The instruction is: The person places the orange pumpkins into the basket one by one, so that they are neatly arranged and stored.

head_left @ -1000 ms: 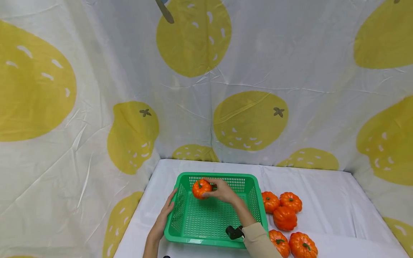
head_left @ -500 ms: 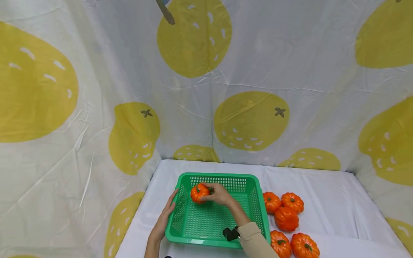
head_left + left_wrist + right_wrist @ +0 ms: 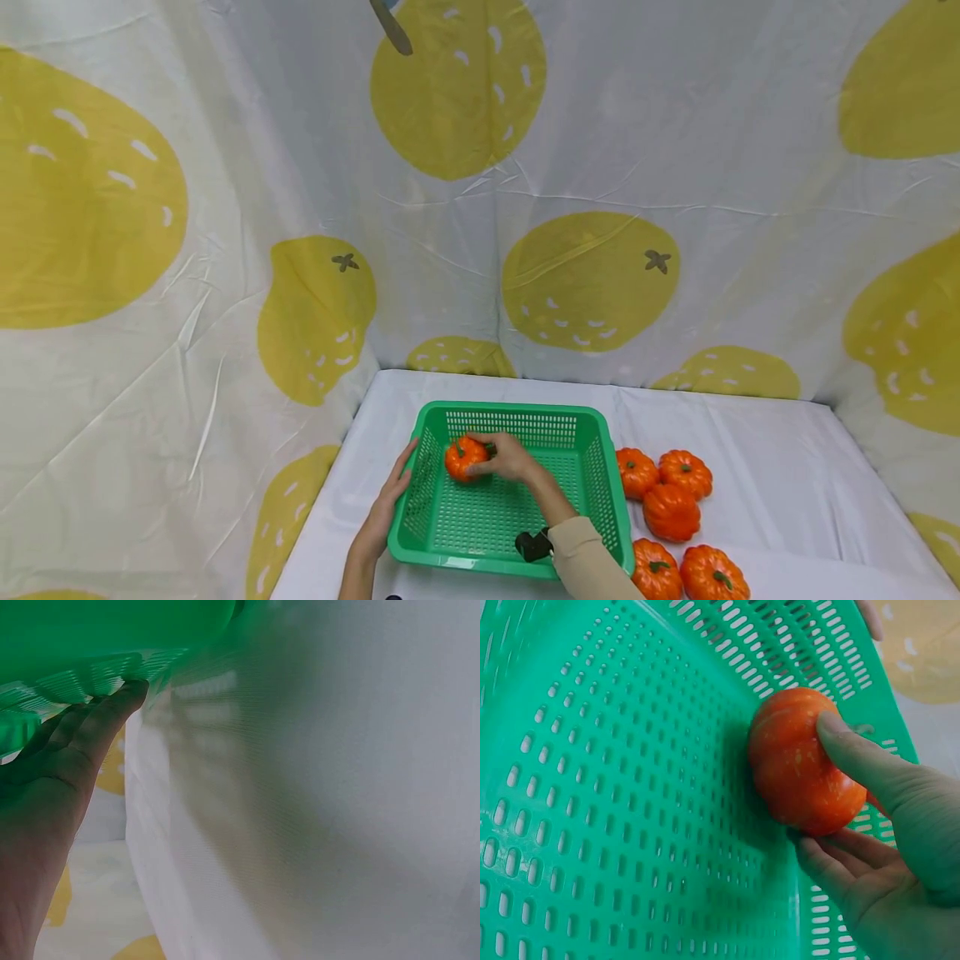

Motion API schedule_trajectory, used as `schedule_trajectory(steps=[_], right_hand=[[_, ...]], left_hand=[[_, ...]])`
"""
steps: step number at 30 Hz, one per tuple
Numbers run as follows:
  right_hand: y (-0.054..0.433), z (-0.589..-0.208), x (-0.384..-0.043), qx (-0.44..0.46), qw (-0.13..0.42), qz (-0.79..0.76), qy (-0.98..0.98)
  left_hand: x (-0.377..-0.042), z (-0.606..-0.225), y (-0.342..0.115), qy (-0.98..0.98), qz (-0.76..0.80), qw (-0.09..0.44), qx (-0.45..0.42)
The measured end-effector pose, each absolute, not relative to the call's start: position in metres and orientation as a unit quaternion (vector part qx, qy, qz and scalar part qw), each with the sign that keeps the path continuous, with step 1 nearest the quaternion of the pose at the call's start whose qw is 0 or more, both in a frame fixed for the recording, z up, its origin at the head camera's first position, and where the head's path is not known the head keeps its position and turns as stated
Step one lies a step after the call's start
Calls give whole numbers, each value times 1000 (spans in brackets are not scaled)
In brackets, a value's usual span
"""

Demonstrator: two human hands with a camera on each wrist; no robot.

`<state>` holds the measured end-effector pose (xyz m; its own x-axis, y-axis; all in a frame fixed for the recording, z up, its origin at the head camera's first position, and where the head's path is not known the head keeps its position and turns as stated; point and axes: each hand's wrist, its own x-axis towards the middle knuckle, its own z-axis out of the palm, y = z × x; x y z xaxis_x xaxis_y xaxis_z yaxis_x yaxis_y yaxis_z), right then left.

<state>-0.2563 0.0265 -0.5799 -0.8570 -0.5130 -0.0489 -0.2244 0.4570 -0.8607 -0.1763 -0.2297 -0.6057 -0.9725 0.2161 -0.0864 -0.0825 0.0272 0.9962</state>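
Observation:
My right hand (image 3: 507, 458) pinches a small orange toy pumpkin (image 3: 460, 461) between thumb and fingers, inside the back left part of a green plastic basket (image 3: 476, 521). In the right wrist view the thumb lies over the pumpkin (image 3: 799, 765) and fingers curl beneath it. The pumpkin is close to the basket's perforated floor; whether it touches I cannot tell. My left hand (image 3: 382, 508) rests along the outside of the basket's left wall, fingers extended. From the left wrist view, the fingers (image 3: 94, 724) lie against the slotted wall below the rim.
Several more orange pumpkins sit on the white cloth to the right of the basket, among them a back pumpkin (image 3: 686, 473) and a front pumpkin (image 3: 714, 573). Fabric walls printed with yellow fruit (image 3: 591, 281) enclose the table. A black device (image 3: 533, 546) sits at the right wrist.
My right hand has lowered the pumpkin toward the basket floor, still holding it. The left hand keeps its place on the basket's left side. The head view has shifted slightly.

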Motion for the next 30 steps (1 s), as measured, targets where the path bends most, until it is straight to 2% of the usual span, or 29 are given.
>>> schedule_trajectory(steps=[30], right_hand=[[37, -590, -260, -238, 162, -490, 823]], left_hand=[[-176, -607, -229, 712, 693, 105, 38]])
